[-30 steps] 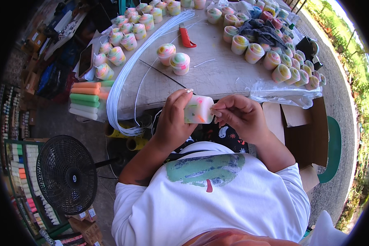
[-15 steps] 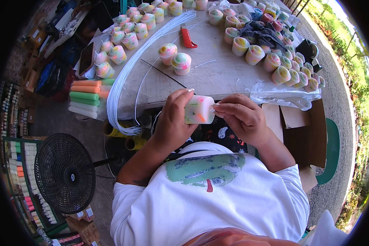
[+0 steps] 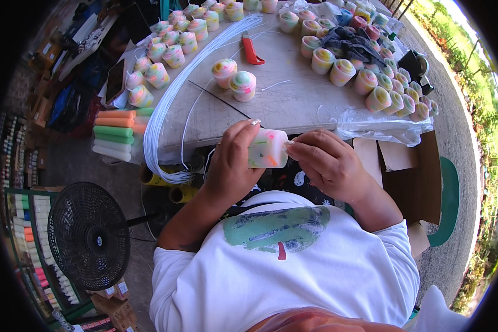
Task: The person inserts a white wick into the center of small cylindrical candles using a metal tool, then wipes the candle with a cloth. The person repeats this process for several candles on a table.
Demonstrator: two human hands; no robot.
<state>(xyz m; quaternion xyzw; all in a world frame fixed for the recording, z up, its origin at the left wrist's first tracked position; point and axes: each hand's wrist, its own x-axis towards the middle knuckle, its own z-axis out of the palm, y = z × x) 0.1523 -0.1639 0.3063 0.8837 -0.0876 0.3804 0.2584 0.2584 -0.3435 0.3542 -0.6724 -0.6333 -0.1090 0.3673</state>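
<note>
My left hand (image 3: 235,155) is wrapped round a white candle (image 3: 268,150) with pink, orange and green patches, held on its side at the table's near edge. At the candle's right end, the fingers of my right hand (image 3: 329,166) are pinched together. What they grip there is too small to make out. Just beyond, two similar candles (image 3: 224,73) stand upright on the table (image 3: 293,105). A thin dark rod (image 3: 218,98) lies left of them, its near end by my left hand. A short white wick piece (image 3: 275,85) lies to their right.
A long bundle of white wicks (image 3: 169,110) curves over the table's left edge. Coloured sticks (image 3: 114,123) lie left of it. Many candles (image 3: 174,55) stand far left, more (image 3: 365,82) at right. A red-handled cutter (image 3: 251,50) lies far back. A fan (image 3: 88,235) stands lower left.
My right hand has turned slightly at the candle's end, its fingers bunched closer together. My left hand keeps the candle in nearly the same place.
</note>
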